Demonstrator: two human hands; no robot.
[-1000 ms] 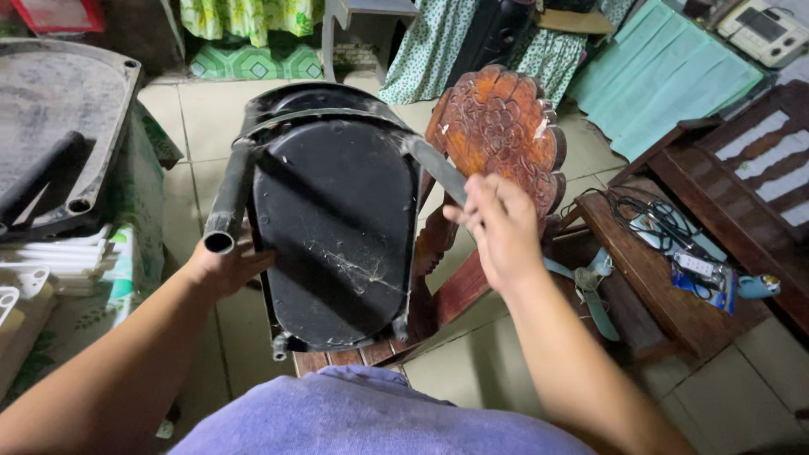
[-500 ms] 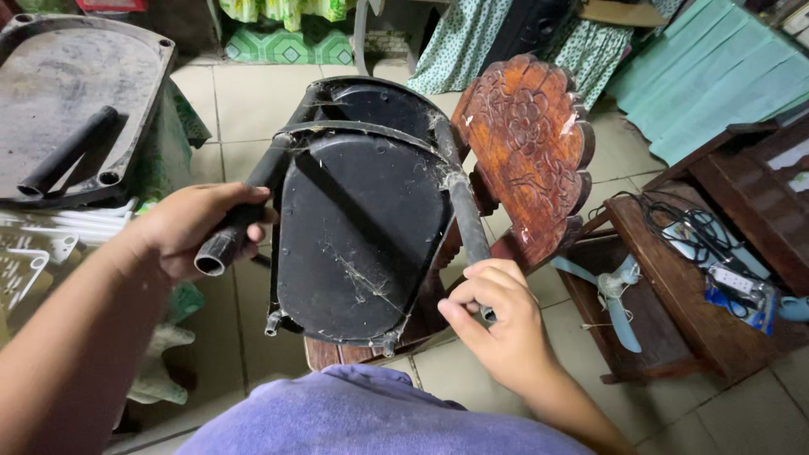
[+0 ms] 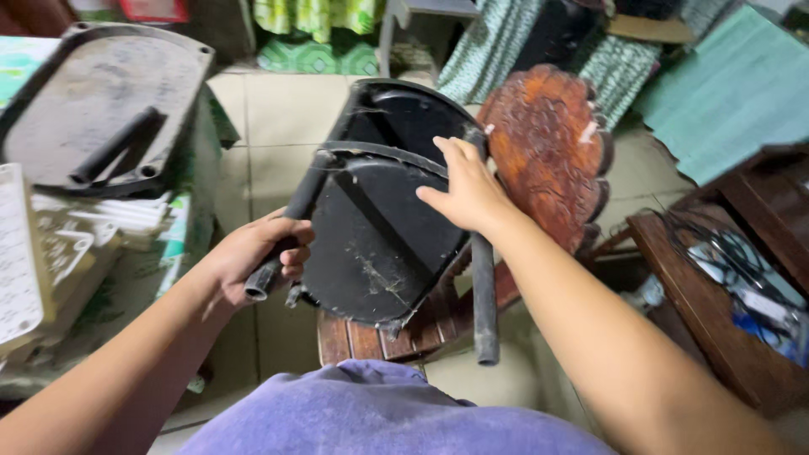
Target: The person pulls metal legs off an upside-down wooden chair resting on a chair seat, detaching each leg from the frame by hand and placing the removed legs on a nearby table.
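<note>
The left hand [image 3: 253, 257] is wrapped tight round a black tubular leg [image 3: 286, 227] near its open, hollow end. The right hand [image 3: 468, 190] lies flat, fingers spread, on the underside of a black plastic chair [image 3: 379, 227], gripping nothing. The chair is upside down, its smooth, scuffed seat bottom facing up with pale scratches and dust near the lower edge; a second round leg [image 3: 483, 295] juts toward the camera under the right forearm. The chair rests on a slatted wooden seat [image 3: 371, 333] of reddish-brown planks. Just behind it stands a carved wooden panel [image 3: 548, 152] with a scalloped edge and dense relief. To the left, another upturned grey chair [image 3: 101, 126] sits on a stack of white plastic pieces [image 3: 101, 219]. At right, a dark wooden table [image 3: 716, 320] holds tangled cables. The floor [image 3: 278, 109] is pale tile.
</note>
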